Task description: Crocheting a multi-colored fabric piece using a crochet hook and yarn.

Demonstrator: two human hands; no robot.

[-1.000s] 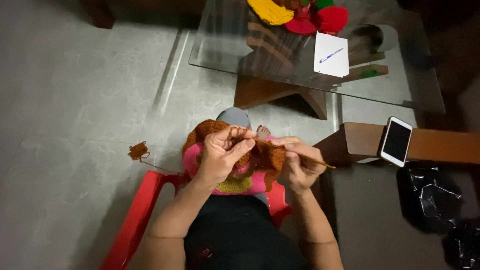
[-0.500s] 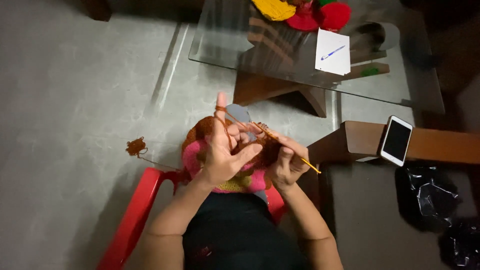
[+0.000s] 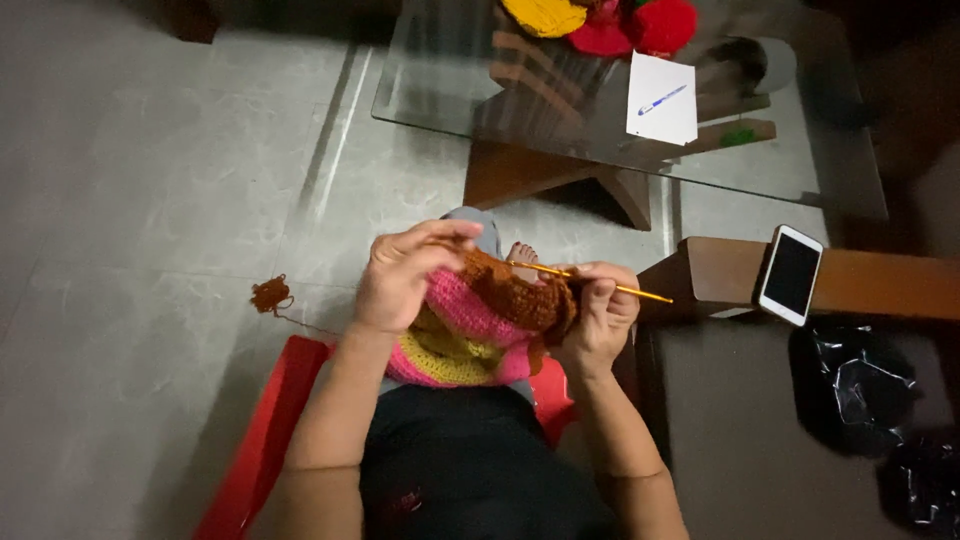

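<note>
A crocheted piece in brown, pink and yellow lies in my lap. My left hand grips its brown upper edge, fingers curled over the yarn. My right hand pinches a thin yellow crochet hook that runs across the brown rows, with its free end sticking out to the right. A small ball of brown yarn lies on the floor to the left, with a strand leading toward the work.
I sit on a red plastic chair. A glass table ahead holds yarn balls, a white paper and a blue pen. A phone rests on a wooden ledge at the right. Black bags sit lower right.
My left hand has dropped from a raised, finger-up pose and closed over the brown edge. The hook has levelled out, and my right hand has shifted slightly right.
</note>
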